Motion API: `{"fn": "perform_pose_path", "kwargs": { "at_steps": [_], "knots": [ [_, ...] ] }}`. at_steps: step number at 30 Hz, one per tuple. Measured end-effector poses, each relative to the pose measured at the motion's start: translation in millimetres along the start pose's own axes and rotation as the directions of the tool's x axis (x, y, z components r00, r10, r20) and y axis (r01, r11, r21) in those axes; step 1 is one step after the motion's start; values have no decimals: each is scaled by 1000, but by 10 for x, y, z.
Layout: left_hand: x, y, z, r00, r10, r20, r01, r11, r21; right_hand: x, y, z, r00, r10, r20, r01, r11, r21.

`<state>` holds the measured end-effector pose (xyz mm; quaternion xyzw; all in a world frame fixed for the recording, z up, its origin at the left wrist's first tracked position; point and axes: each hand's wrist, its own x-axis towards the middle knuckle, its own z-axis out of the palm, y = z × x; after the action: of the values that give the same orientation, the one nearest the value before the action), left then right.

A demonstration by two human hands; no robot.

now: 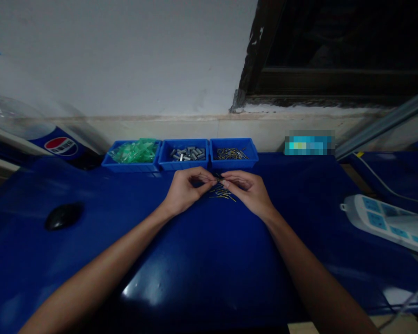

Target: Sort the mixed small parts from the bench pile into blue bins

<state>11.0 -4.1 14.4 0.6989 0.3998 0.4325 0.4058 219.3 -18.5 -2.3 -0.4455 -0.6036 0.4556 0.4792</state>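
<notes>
My left hand [185, 188] and my right hand [249, 190] meet fingertip to fingertip above the blue table. Both are closed in a pinch; a small dark piece shows between the fingertips, too small to name. Just beneath them lies a loose pile of thin gold and silver pins [225, 192]. Behind the hands stand three blue bins side by side. The right bin [234, 164] holds many similar thin pins, the middle bin [183, 164] short grey metal pieces, and the left bin [130, 168] green translucent plastic pieces.
A black computer mouse [64, 216] lies on the left of the blue table [209, 260]. A Pepsi bottle [61, 146] stands at the back left. To the right are a white power strip [386, 222] and a blurred-out turquoise box [309, 144]. A wall rises behind the bins.
</notes>
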Motion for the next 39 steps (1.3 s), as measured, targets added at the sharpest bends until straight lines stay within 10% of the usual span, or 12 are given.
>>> {"fn": "perform_pose_path", "kwargs": {
  "at_steps": [14, 24, 39],
  "knots": [
    [3, -100, -34, 996, 88, 21, -90, 932, 351, 42, 0, -21, 990, 33, -139, -30, 999, 20],
    [-65, -118, 3, 811, 172, 559, -499, 702, 508, 83, 30, -46, 992, -46, -114, 50, 998, 28],
    [-26, -139, -68, 863, 154, 480, -477, 559, 679, 51, -18, -75, 986, -7, -164, 15, 999, 42]
  ]
}}
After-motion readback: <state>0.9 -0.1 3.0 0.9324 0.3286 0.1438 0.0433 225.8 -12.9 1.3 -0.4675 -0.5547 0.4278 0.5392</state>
